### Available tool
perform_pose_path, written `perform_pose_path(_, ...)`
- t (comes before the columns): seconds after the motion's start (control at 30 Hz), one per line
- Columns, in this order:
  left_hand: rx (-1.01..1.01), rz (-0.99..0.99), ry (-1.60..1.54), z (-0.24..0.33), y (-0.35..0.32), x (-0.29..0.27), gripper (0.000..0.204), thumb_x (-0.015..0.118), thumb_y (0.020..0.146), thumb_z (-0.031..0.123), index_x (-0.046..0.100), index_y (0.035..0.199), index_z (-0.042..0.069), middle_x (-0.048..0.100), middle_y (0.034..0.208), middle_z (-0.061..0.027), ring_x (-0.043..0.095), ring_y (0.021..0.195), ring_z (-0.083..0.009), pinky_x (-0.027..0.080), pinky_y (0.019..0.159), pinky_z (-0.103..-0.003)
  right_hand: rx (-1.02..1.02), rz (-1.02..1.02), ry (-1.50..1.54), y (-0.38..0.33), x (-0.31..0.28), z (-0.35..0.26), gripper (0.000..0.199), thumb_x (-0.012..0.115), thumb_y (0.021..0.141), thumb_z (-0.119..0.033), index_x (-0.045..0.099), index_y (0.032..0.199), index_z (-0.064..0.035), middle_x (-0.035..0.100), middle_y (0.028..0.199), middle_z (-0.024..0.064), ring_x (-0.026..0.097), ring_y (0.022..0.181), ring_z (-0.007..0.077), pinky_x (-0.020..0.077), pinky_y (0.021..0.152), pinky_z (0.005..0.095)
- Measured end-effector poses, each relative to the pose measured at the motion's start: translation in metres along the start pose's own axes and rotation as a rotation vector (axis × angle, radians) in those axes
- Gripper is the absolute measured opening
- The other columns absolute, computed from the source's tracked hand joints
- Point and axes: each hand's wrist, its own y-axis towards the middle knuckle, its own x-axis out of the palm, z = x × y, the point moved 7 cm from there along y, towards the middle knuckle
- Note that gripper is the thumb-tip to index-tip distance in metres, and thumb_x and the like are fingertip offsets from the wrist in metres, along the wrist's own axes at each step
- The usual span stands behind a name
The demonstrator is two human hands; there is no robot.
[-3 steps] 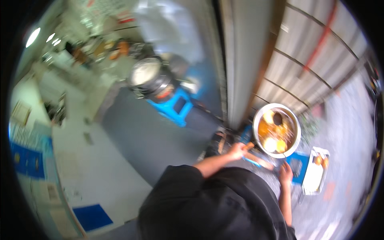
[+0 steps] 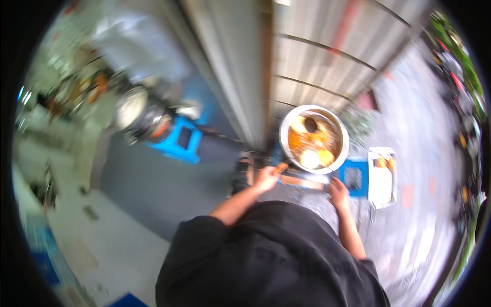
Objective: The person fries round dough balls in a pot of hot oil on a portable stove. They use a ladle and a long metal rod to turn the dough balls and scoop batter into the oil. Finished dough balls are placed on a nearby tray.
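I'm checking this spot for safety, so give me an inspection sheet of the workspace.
Surface: grey pavement, motion-blurred.
Things in use: metal pot holding yellow pieces in amber liquid; wooden handle.
Clutter: white tray with browned pieces; black pot by a blue stool.
Left hand: closed around the wooden handle.
Right hand: beside the metal pot's rim; grip unclear.
Cables: nothing seen.
Surroundings: corrugated panels; greenery at the right edge.

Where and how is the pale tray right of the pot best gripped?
Likely by both long rims of the tray, toward the near end, approached from the person's side: it is oblong, pointing away from them, and the brown pieces sit at its far end.
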Motion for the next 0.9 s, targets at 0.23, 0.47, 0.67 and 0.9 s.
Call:
perform_pose_path(0.23, -0.155, -0.031, 0.01, 0.019, -0.017, -0.014, 0.053, 0.067, 0.088, 0.026, 0.053, 0.132, -0.001, 0.07, 0.088, -0.0096, 0.063, 0.053, -0.0143, 0.051, 0.051, -0.029, 0.096, 0.046, 0.158, -0.027, -0.008, -0.005, 0.047, 0.062, 0.089, -0.02, 0.055, 0.133, -0.0049, 0.068, 0.089, 0.0076, 0.062, 0.065, 0.0113, 0.0518, 0.054, 0.0271)
perform_pose_path(0.47, -0.181, -0.059, 0.083, -0.001, -0.007, -0.008, 0.055, 0.067, 0.087, 0.031, 0.054, 0.131, 0.0, 0.071, 0.094, -0.0114, 0.066, 0.055, -0.0168, 0.053, 0.055, -0.029, 0.105, 0.134, 0.235, -0.051, -0.036, 0.006, 0.047, 0.062, 0.09, -0.018, 0.054, 0.134, -0.0054, 0.068, 0.09, 0.0074, 0.061, 0.067, 0.0114, 0.0518, 0.054, 0.0271)
perform_pose_path(0.67, -0.208, -0.034, 0.047, -0.003, 0.003, -0.005, 0.048, 0.067, 0.088, 0.031, 0.059, 0.124, 0.001, 0.068, 0.084, -0.0069, 0.063, 0.051, -0.0142, 0.05, 0.048, -0.027, 0.13, 0.2, 0.304, -0.076, -0.06, 0.024, 0.045, 0.062, 0.09, -0.02, 0.055, 0.133, -0.007, 0.065, 0.081, 0.006, 0.058, 0.061, 0.0114, 0.0499, 0.052, 0.027)
perform_pose_path(0.9, -0.189, -0.136, -0.251, 0.015, 0.008, -0.001, 0.024, 0.068, 0.092, 0.029, 0.059, 0.081, 0.009, 0.048, 0.058, 0.003, 0.042, 0.043, -0.0068, 0.036, 0.038, -0.023, -0.078, 0.273, 0.129, -0.101, -0.079, 0.045, 0.039, 0.061, 0.091, -0.025, 0.057, 0.128, -0.014, 0.068, 0.094, 0.006, 0.064, 0.066, 0.013, 0.0542, 0.06, 0.0316)
